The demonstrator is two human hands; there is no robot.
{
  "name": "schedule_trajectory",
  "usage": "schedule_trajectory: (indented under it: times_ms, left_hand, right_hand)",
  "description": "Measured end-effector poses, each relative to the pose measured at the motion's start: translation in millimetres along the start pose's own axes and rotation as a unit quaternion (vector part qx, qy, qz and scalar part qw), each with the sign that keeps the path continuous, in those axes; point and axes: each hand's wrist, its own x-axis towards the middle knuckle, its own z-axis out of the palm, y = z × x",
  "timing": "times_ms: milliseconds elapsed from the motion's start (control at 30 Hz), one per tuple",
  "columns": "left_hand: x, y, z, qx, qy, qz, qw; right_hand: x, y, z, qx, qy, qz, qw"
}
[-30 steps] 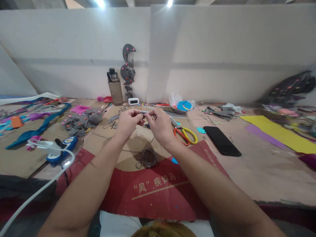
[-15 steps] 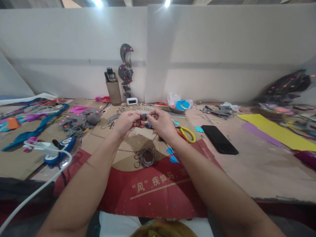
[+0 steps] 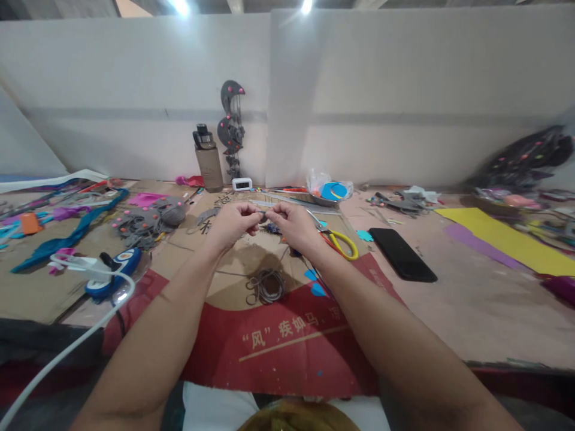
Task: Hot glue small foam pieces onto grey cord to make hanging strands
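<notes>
My left hand [image 3: 236, 223] and my right hand [image 3: 291, 225] meet above the cardboard sheet [image 3: 238, 260]. Fingertips of both are pinched together on a small dark grey piece [image 3: 264, 214], too small and covered for me to name its kind. Below them on the cardboard lies a coil of grey cord [image 3: 271, 286] with loops at its left. Yellow-handled scissors [image 3: 345, 244] rest just right of my right hand, their blades partly hidden. Small blue paper cutouts [image 3: 318, 290] lie beside my right forearm.
A black phone [image 3: 403, 254] lies to the right, near yellow sheet material [image 3: 507, 239]. Grey felt pieces with pink dots [image 3: 148, 221] and a blue device with a white cable [image 3: 114, 274] are at left. A bottle [image 3: 209, 164] stands by the wall.
The grey piece has turned between my fingers and shows less than before. Both hands stay at about the same place, and the view has shifted slightly.
</notes>
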Motion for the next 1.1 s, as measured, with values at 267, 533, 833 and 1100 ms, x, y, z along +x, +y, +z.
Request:
schedule_trajectory:
  times_ms: [267,533,833,1100]
  left_hand:
    - [2,-3,-1.1,-0.047,0.015,-0.024,0.998]
    - [0,0,0.4,-0.002,-0.018,-0.014,1.000]
    - [-1,5,-12.6,0.079,-0.080,0.008,0.994]
    - [2,1,-9.9,0.134,-0.036,0.038,0.990]
  right_hand:
    - [-1,-4,-4,0.041,-0.018,0.017,0.999]
    - [-1,-2,0,-0.016,0.003,0.001,1.000]
    - [-3,-2,0,-0.051,-0.009,-0.017,0.999]
    - [-2,-3,-4,-0.047,0.005,-0.042,0.998]
